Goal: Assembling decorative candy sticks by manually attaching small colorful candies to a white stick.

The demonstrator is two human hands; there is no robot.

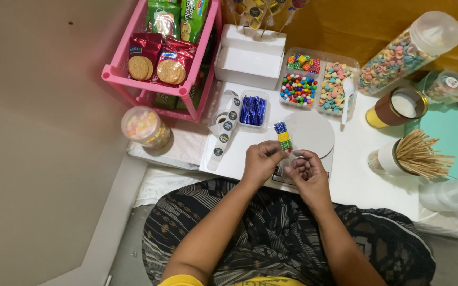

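Note:
A small clear bag of coloured candy cubes (282,136), blue on top, then yellow, red and green, is held upright above a low white table (356,164). My left hand (261,161) pinches the bag's lower end from the left. My right hand (306,172) is closed at the same lower end from the right, fingers curled in. Both hands meet just in front of a round white scale plate (314,132).
A divided clear tray of candies (316,79), a small box of blue twist ties (253,110), a sticker strip (225,130), a cup of wooden skewers (414,156), a tall cereal jar (409,50), a gold tin (398,106), a pink snack rack (160,53) and a lidded tub (144,126) surround the hands.

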